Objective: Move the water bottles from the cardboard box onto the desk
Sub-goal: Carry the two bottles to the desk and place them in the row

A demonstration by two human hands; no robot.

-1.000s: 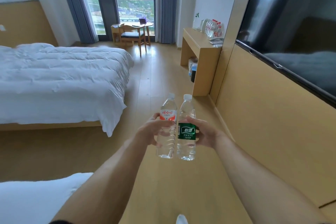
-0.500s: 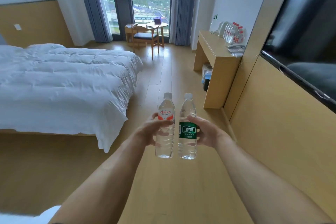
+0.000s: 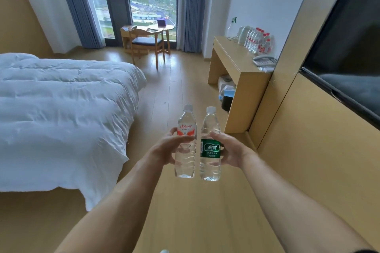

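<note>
Soft, even daylight fills the room from the tall window [image 3: 152, 2] at twelve o'clock, where the sky is washed out to white. The wooden floor [image 3: 176, 88] carries a pale sheen below it. Shadows are faint and diffuse. The television screen [image 3: 349, 51] at two o'clock shows dim reflections. Wide-angle distortion bends the walls and stretches the forearms toward the lower edge. Fine detail is slightly soft throughout.

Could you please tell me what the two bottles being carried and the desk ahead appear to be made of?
The red-label bottle in the left hand and the green-label bottle in the right hand look like thin clear plastic: see-through ribbed walls, white screw caps, glossy printed wraps. The desk looks like light wood or wood-look laminate, matte, with flat slab sides; which one cannot be told.
</note>
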